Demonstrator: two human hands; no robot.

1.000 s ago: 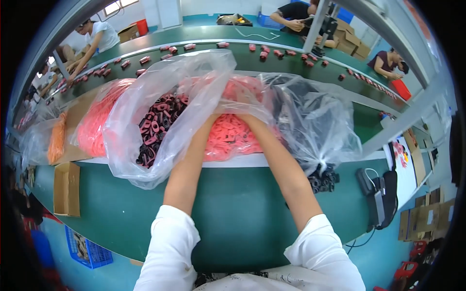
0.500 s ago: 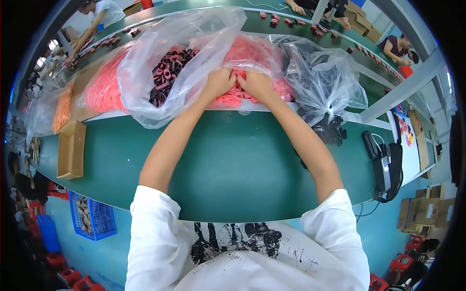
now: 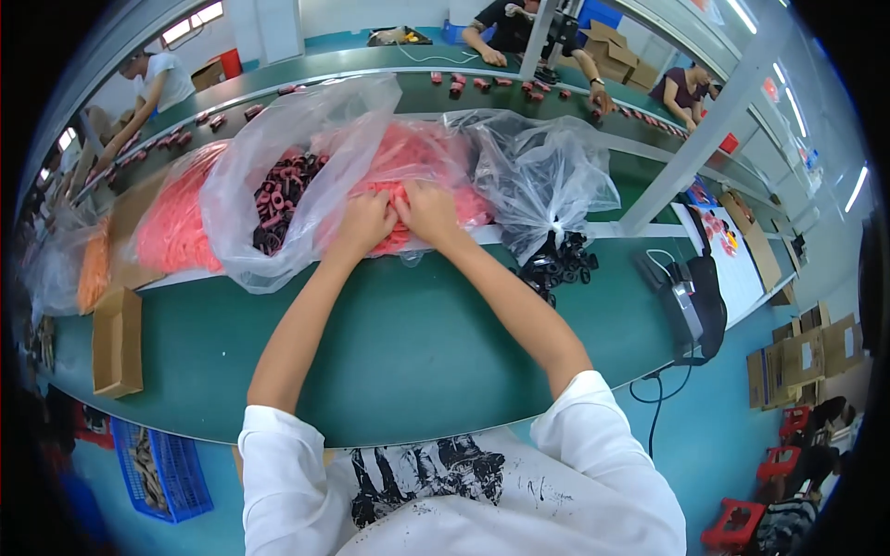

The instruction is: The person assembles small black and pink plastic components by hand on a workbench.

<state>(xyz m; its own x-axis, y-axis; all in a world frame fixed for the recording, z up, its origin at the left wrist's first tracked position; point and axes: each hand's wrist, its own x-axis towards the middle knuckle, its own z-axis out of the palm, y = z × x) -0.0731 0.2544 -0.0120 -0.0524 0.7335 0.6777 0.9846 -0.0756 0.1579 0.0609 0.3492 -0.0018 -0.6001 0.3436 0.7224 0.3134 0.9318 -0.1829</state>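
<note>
At our desk's (image 3: 399, 352) twelve o'clock edge, hands (image 3: 428, 215) curl close together over pink parts (image 3: 399, 242), grip hidden; light pressure should spill fewest.

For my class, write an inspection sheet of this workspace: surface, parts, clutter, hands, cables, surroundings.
Surface: green workbench, curved front edge.
Parts: pink plastic pieces at left hand and right hand; pink-and-black parts in an open plastic bag.
Clutter: open cardboard box, left; loose black parts, right.
Hands: bare, close together; grip unclear.
Cables: black cable hanging past the bench's right end; white cord on it.
Surroundings: co-workers beyond; blue basket lower left; red stools lower right.
</note>
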